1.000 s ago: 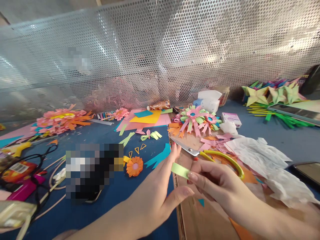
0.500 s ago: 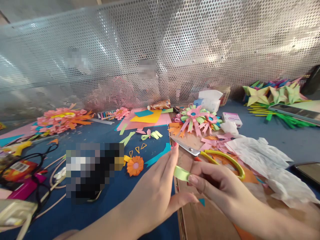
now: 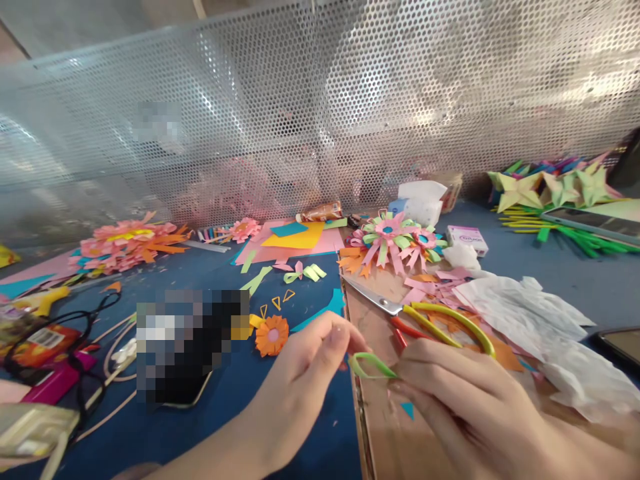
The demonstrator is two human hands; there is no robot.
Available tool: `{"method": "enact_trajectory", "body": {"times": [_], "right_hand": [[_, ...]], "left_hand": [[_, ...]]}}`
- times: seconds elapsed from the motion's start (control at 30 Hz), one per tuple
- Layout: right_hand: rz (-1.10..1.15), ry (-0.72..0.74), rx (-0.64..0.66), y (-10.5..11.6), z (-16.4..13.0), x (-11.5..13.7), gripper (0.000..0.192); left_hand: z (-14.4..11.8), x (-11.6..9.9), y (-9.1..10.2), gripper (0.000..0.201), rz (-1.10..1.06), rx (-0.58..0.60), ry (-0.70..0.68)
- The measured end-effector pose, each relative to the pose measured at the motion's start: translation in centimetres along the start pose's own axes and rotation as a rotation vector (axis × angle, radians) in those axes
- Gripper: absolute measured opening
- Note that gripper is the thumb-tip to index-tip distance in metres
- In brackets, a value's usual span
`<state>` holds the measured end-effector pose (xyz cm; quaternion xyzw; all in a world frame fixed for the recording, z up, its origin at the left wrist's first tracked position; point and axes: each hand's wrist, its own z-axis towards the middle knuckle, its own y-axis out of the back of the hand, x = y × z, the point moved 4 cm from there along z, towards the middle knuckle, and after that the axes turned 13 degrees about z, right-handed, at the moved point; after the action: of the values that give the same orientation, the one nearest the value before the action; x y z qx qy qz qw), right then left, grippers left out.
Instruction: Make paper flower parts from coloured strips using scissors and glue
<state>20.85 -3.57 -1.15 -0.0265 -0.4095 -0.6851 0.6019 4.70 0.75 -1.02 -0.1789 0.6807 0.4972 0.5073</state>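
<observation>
My right hand [image 3: 455, 393] pinches a light green paper strip [image 3: 373, 367] between thumb and fingers. The strip is bent into a loop that points left over the brown board [image 3: 390, 447]. Close by the loop's left end is my left hand [image 3: 313, 363], its fingers loosely curved and the thumb apart from their tips. I see nothing held in it. Behind my right hand lie scissors with yellow handles [image 3: 433, 320], blades pointing left, and a red-orange handle [image 3: 399, 331] partly hidden. An orange paper flower [image 3: 271, 335] rests left of my left hand.
Pink and green paper flowers [image 3: 393, 237] stand at the back, near paper sheets [image 3: 295, 237]. Crumpled white tissue [image 3: 525, 313] covers the right side. A dark phone-like object [image 3: 187, 380], partly blurred out, and cables [image 3: 83, 353] lie left. A perforated metal panel [image 3: 320, 100] closes the back.
My left hand has turned and curled its fingers, which were straight and upright before. The green strip now shows as a loop in my right hand, which has turned over it.
</observation>
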Motion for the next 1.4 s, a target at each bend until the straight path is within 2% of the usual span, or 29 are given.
{"method": "enact_trajectory", "body": {"times": [0.1,0.2,0.37,0.53,0.8,1.0,1.17,1.4], "right_hand": [[-0.129,0.093,-0.025,0.1,-0.7,0.1,0.022],[-0.200,0.125,-0.016,0.2,-0.9,0.0,0.024],[-0.249,0.210,0.049,0.4,-0.7,0.2,0.027],[-0.254,0.269,0.052,0.8,-0.2,0.3,0.026],[-0.227,0.267,0.063,0.7,0.2,0.7,0.024],[-0.221,0.270,0.060,0.4,0.1,0.6,0.028],[-0.232,0.242,0.098,0.2,-0.1,0.5,0.024],[-0.196,0.224,0.128,-0.2,-0.5,0.2,0.039]], "left_hand": [[0.5,0.3,-0.7,0.039,-0.336,0.087,0.104],[0.7,0.7,-1.5,0.031,-0.665,0.120,0.168],[0.6,1.1,-2.6,0.031,-0.926,0.207,0.240],[0.5,1.6,-2.5,0.027,-0.978,0.211,0.276],[0.3,1.3,-2.7,0.022,-0.965,0.266,0.266],[0.4,0.9,-2.7,0.020,-0.907,0.224,0.257],[0.4,0.8,-2.6,0.020,-0.895,0.209,0.237],[0.4,0.9,-2.7,0.020,-0.864,0.197,0.212]]}}
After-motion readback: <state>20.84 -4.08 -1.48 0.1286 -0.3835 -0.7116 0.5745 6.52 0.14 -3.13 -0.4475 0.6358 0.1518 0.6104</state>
